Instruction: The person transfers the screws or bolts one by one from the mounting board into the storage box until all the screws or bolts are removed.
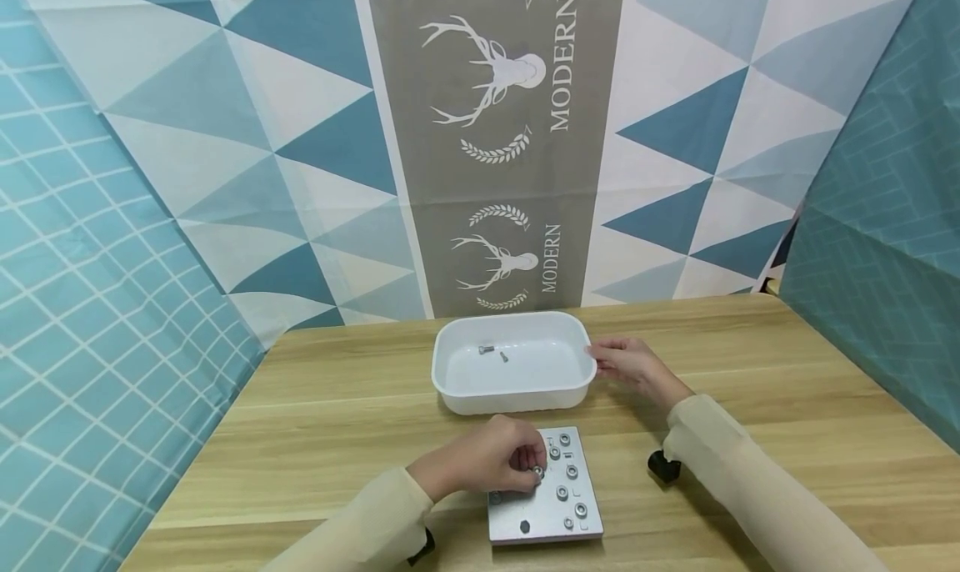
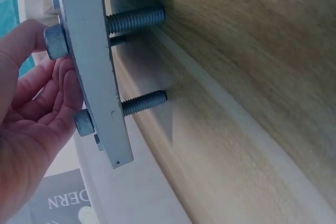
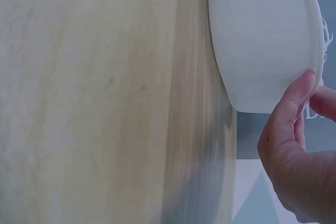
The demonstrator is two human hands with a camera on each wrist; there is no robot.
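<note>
My left hand (image 1: pixel 498 457) is over a silver metal plate (image 1: pixel 543 529) and pinches the head of a socket-head bolt (image 2: pixel 55 42) seated in it. In the left wrist view, threaded shanks (image 2: pixel 146 102) stick out of the plate's underside toward the wooden table. Several other bolt heads (image 1: pixel 562 493) stand on the plate's top, and one dark hole (image 1: pixel 525 526) shows near its front edge. Behind the plate, my right hand (image 1: pixel 632 363) grips the right rim of a white plastic basin (image 1: pixel 517 401), thumb and fingers on either side of the wall.
Two small bolts (image 1: pixel 487 349) lie on the basin's floor. The wooden table (image 1: pixel 337 422) extends to both sides of the plate. A patterned cloth (image 1: pixel 330 138) hangs behind, with blue tiled cloth (image 1: pixel 97 305) at the left. Black wrist straps show under both sleeves.
</note>
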